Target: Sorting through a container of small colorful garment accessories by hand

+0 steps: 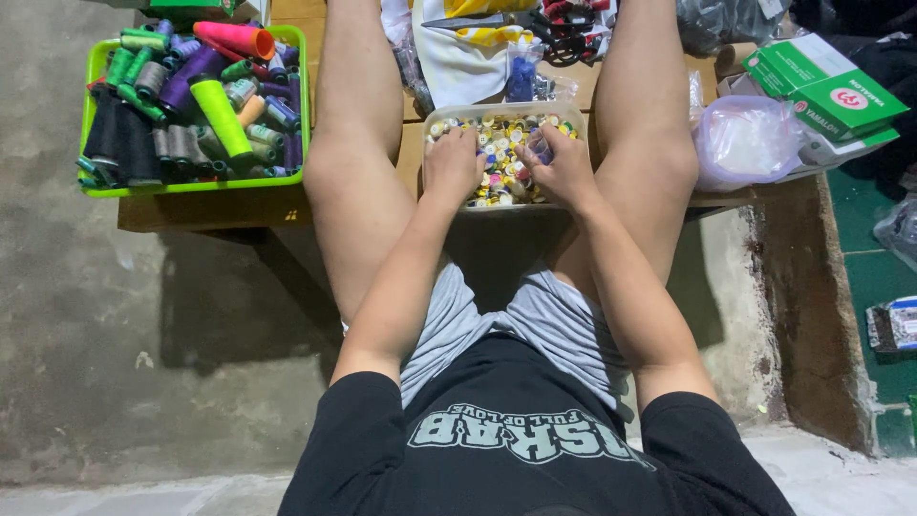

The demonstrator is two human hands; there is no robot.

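Observation:
A clear plastic tub (564, 108) full of small multicoloured bobbins (501, 134) sits on a low wooden board between my knees. My left hand (452, 164) rests on the bobbins at the tub's left side, fingers curled down into them. My right hand (565, 167) is at the tub's right side, its fingers pinching a small bluish-clear item just above the pile. What exactly the left fingers hold is hidden.
A green basket (94, 67) of thread cones stands far left on the board. Scissors (535, 21), cloth and a small bag lie behind the tub. A white plastic bag (745, 141) and green boxes (826, 86) are at the right. Concrete floor surrounds.

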